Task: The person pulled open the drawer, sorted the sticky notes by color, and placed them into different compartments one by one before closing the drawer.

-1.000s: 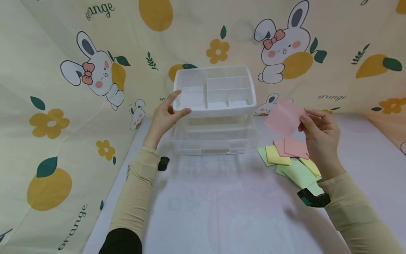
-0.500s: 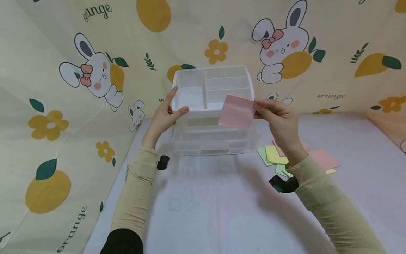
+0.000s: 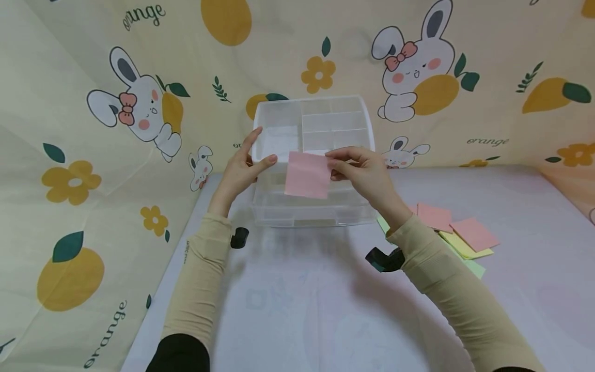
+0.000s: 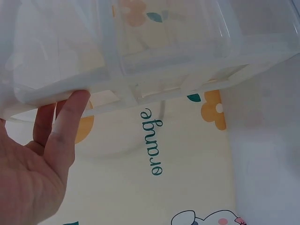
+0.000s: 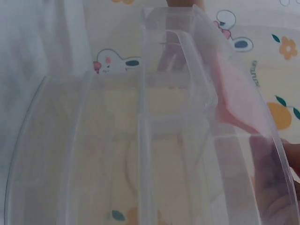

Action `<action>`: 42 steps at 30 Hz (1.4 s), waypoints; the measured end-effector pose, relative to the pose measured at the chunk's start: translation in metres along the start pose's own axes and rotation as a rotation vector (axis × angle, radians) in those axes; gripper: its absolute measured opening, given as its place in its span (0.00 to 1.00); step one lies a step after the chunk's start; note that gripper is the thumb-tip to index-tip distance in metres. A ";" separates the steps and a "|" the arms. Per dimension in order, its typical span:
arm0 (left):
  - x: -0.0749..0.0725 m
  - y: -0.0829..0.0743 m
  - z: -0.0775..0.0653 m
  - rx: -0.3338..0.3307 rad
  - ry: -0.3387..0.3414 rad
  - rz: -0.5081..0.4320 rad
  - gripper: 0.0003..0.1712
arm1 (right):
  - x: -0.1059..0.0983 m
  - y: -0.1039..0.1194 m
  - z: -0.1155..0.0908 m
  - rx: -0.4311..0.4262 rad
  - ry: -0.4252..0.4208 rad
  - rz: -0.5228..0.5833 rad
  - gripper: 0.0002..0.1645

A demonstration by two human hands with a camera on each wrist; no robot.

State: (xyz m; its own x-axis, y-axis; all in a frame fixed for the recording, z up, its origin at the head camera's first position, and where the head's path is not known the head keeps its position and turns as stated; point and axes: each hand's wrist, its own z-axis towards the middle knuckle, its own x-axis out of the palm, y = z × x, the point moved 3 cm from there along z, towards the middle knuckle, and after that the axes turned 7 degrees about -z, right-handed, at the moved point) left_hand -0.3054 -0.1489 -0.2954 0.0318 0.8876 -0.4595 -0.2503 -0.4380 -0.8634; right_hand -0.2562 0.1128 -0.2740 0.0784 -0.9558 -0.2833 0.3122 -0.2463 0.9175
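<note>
In the head view a clear plastic drawer organizer (image 3: pixel 271 214), topped by a divided white-rimmed tray (image 3: pixel 279 138), stands on the table. My left hand (image 3: pixel 236 178) grips the tray's left front corner, thumb over the front rim and fingers along the side. Seen by the left wrist camera, that same hand (image 4: pixel 40 168) holds the plastic edge from below. My right hand (image 3: pixel 364 175) pinches a pink sticky note (image 3: pixel 307 175) by its right edge, in front of the tray's front face. Through the clear plastic, the right wrist view shows the pink note (image 5: pixel 239 93).
Right of the organizer lies a loose spread of pink sticky notes (image 3: pixel 475 233), with yellow notes (image 3: pixel 465 248) and green notes (image 3: pixel 475 268) among them, partly hidden by the right forearm. A cloth printed with rabbits and oranges (image 3: pixel 344 67) hangs behind the white table (image 3: pixel 288 310).
My right hand has carried the pink sticky note leftward from above the note pile to the organizer's front. The left hand has stayed at the tray's corner.
</note>
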 end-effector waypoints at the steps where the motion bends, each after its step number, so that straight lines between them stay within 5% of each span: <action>1: 0.000 0.000 0.000 0.001 -0.001 0.000 0.42 | 0.003 0.000 0.002 0.013 0.023 -0.023 0.15; 13: 0.000 0.002 0.002 -0.021 -0.007 -0.015 0.41 | 0.039 0.000 0.016 0.070 0.225 -0.327 0.12; 30: 0.001 0.004 0.001 -0.011 -0.012 -0.002 0.40 | 0.056 -0.005 0.017 -0.018 0.444 -0.532 0.15; 42: 0.002 0.003 0.001 -0.006 -0.023 0.002 0.40 | 0.056 -0.006 0.018 0.025 0.579 -0.586 0.24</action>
State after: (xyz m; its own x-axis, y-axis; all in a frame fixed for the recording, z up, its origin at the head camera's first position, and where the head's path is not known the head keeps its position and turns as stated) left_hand -0.3075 -0.1487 -0.2988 0.0092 0.8897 -0.4565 -0.2446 -0.4407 -0.8637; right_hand -0.2706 0.0578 -0.2907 0.3870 -0.4390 -0.8109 0.4335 -0.6895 0.5802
